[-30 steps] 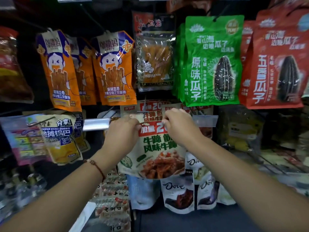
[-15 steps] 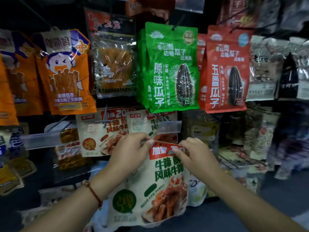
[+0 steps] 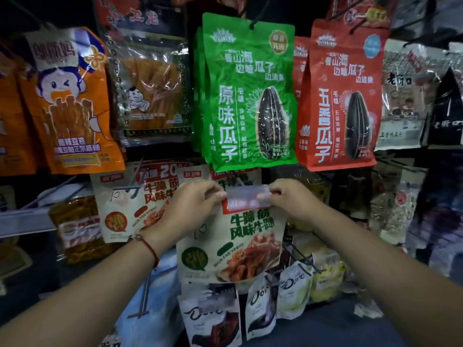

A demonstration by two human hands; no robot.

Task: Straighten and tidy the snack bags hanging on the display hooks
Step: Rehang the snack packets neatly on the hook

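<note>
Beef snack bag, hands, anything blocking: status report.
Left hand and right hand pinch top corners of cream beef snack bag. Clear plastic price tag covers bag's top edge.

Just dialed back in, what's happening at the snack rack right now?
A person is holding a beige snack bag by its top corners, left hand and right hand both pinching it right at a clear price tag on a hook's end. It sits below the green seed bag. Whether its hole is on the hook can't be seen.
</note>
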